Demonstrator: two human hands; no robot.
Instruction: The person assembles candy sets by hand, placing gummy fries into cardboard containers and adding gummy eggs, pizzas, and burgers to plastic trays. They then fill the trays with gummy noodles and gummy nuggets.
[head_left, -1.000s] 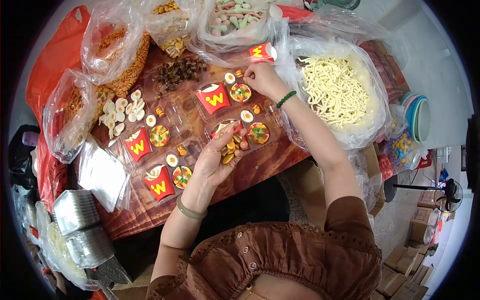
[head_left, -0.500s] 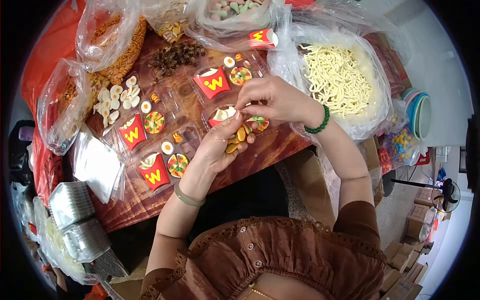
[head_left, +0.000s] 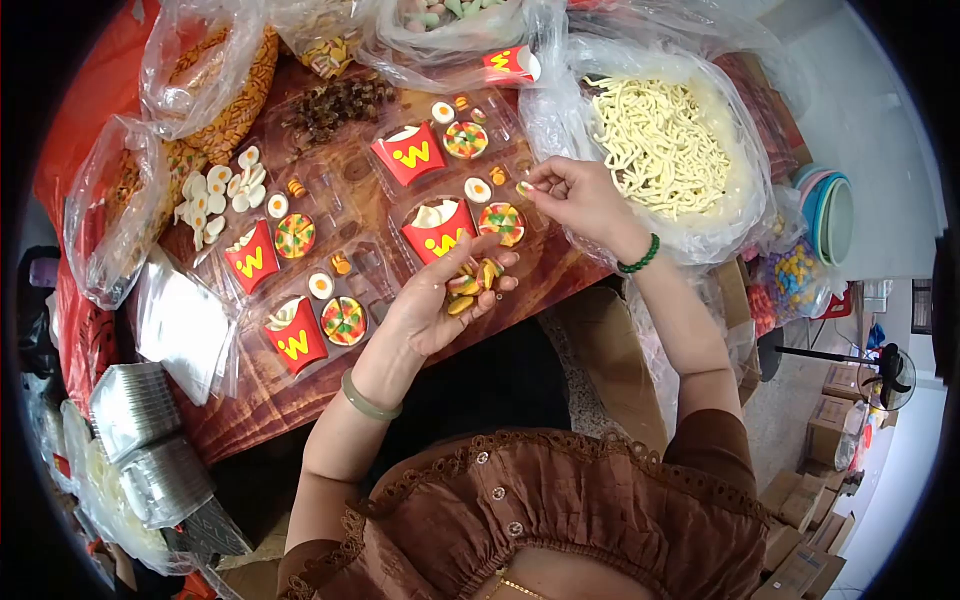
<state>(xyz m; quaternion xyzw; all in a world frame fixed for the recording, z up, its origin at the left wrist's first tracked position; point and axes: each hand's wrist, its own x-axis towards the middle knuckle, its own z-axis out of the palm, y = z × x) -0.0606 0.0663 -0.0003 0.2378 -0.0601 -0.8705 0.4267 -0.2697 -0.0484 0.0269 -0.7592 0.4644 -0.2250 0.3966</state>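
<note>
My left hand [head_left: 440, 302] is cupped palm up, holding several small yellow-and-brown toy-food pieces [head_left: 464, 284]. Between thumb and fingertips, my right hand [head_left: 580, 203] pinches a small piece [head_left: 523, 187] at the right side of a clear plastic tray. In that tray lie a red fries box [head_left: 440, 232] with a yellow W, a fried-egg piece [head_left: 478, 189], a small orange-striped piece [head_left: 497, 175] and a round pizza piece [head_left: 501, 224]. My left fingers cover part of the fries box. Another filled tray with a fries box [head_left: 409, 153] sits behind it.
Two more trays with fries boxes [head_left: 252, 257] [head_left: 296, 335] lie on the left, near loose egg pieces [head_left: 217, 197]. A bag of cream-coloured strips [head_left: 660, 150] stands at right. Brown pieces [head_left: 335, 108] are heaped behind. Stacked clear trays [head_left: 140, 410] sit at lower left.
My right hand has moved away from my left hand, rightward to the tray's edge, with a small piece in its fingers. My left hand has opened somewhat, showing the pieces in its palm.
</note>
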